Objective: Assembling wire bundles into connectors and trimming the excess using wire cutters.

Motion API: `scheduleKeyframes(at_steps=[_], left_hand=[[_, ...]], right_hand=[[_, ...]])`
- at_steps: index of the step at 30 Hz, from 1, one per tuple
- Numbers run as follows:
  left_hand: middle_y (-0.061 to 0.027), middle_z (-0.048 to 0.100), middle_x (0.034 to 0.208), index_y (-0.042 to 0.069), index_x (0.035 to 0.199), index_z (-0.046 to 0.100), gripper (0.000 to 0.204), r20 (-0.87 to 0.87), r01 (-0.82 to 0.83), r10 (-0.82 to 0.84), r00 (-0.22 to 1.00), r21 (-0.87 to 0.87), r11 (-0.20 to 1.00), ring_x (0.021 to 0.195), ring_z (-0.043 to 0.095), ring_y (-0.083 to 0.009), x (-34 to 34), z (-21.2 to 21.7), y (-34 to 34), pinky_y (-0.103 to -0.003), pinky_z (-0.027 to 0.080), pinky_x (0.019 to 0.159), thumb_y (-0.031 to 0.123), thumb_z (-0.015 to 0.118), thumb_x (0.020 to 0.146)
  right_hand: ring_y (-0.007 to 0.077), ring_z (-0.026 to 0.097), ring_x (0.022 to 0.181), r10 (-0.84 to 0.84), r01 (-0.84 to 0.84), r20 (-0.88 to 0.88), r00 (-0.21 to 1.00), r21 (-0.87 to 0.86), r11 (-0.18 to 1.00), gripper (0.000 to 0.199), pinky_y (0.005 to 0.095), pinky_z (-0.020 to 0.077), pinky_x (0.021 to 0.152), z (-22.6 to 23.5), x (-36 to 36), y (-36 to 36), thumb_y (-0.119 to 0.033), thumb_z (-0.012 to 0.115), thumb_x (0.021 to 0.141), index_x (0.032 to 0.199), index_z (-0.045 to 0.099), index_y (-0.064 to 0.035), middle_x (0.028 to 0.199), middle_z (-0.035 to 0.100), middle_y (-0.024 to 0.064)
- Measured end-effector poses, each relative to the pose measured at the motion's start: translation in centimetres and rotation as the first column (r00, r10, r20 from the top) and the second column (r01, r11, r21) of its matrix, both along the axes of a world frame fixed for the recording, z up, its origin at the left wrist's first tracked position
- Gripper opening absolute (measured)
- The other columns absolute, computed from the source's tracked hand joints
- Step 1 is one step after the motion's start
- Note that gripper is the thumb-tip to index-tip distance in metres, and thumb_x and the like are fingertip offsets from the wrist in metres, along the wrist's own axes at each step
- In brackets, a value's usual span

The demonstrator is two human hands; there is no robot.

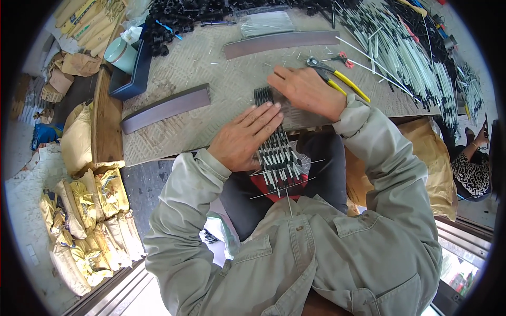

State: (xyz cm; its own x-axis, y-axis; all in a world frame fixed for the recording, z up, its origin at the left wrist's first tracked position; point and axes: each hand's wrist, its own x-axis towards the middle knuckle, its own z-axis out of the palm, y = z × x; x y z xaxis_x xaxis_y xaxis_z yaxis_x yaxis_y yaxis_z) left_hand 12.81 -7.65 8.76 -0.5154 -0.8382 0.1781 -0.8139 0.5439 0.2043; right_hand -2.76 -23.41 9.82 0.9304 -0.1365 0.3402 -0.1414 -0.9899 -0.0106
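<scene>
A row of black and white rods [279, 152], linked side by side into a flat strip, reaches from the table over its front edge toward my lap. Thin wires cross the lower end of this strip. My left hand [245, 131] lies flat across the strip with its fingers stretched out and close together. Beyond it, my right hand [308, 89] is closed beside the strip's far end, fingers bent down. Whatever is in those fingers is hidden. Yellow-handled pliers [340, 79] lie just right of my right hand.
Two curved grey-brown strips [168, 108] [282, 43] lie on the worn table [221, 68]. A heap of white and black rods [395, 47] covers the back right; black parts [211, 10] are piled behind. A blue bin [129, 79] with a cup stands left. Filled bags [89, 226] sit lower left.
</scene>
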Motion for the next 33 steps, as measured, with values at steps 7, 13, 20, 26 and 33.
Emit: scheduleKeyframes(at_steps=[7,13,20,26,33], left_hand=[[-0.0142,0.03,0.14,0.002,0.132,0.033,0.094,0.043,0.0,0.0,0.999,0.011,1.0,0.13,0.028,-0.0286,0.0,0.0,0.0,-0.04,0.024,0.106,0.027,0.074,0.051],[-0.0139,0.031,0.139,0.001,0.132,0.033,0.092,0.142,0.004,-0.003,0.99,-0.001,1.0,0.129,0.029,-0.029,-0.3,0.4,0.1,-0.041,0.024,0.106,0.026,0.073,0.053],[-0.0177,0.03,0.138,0.012,0.132,0.038,0.082,-0.017,0.005,-0.004,1.0,0.043,0.999,0.129,0.027,-0.0358,-1.2,0.8,0.1,-0.044,0.026,0.104,0.032,0.068,0.059],[-0.0168,0.035,0.136,0.014,0.129,0.043,0.074,-0.055,-0.018,0.014,0.998,-0.084,0.996,0.127,0.031,-0.0363,-1.5,0.4,0.3,-0.044,0.028,0.103,0.028,0.066,0.06],[-0.0142,0.034,0.138,0.016,0.13,0.042,0.073,-0.072,-0.009,0.003,0.997,-0.08,0.997,0.127,0.03,-0.0354,-1.9,0.0,0.7,-0.045,0.028,0.103,0.033,0.065,0.063]], right_hand=[[0.0279,0.058,0.065,-0.082,0.082,0.006,0.997,-0.002,0.997,0.015,0.0361,0.0451,0.054,0.1,-0.1,0.8,-0.007,0.054,0.07,0.083,0.047,-0.0038,0.078,0.05,0.011],[0.0219,0.059,0.074,-0.056,0.019,-0.163,0.985,-0.221,0.975,0.012,0.0329,0.0459,0.058,-0.1,-0.2,0.7,-0.012,0.053,0.07,0.079,0.05,-0.0038,0.078,0.051,0.0082],[0.0231,0.058,0.07,-0.036,0.046,0.16,0.986,-0.061,0.997,0.008,0.0342,0.0464,0.055,1.8,-3.5,2.0,-0.014,0.055,0.072,0.077,0.052,-0.0079,0.076,0.053,0.0051],[0.029,0.06,0.069,-0.041,0.187,-0.445,0.895,0.29,0.939,0.02,0.0392,0.0479,0.052,-7.9,-12.0,10.4,-0.014,0.055,0.078,0.097,0.056,-0.0084,0.083,0.058,0.0083],[0.0305,0.06,0.073,0.093,-0.013,-0.108,0.99,0.582,0.813,0.045,0.0425,0.0485,0.057,-11.1,-9.4,14.6,-0.013,0.054,0.08,0.124,0.044,-0.0135,0.111,0.05,0.0099]])
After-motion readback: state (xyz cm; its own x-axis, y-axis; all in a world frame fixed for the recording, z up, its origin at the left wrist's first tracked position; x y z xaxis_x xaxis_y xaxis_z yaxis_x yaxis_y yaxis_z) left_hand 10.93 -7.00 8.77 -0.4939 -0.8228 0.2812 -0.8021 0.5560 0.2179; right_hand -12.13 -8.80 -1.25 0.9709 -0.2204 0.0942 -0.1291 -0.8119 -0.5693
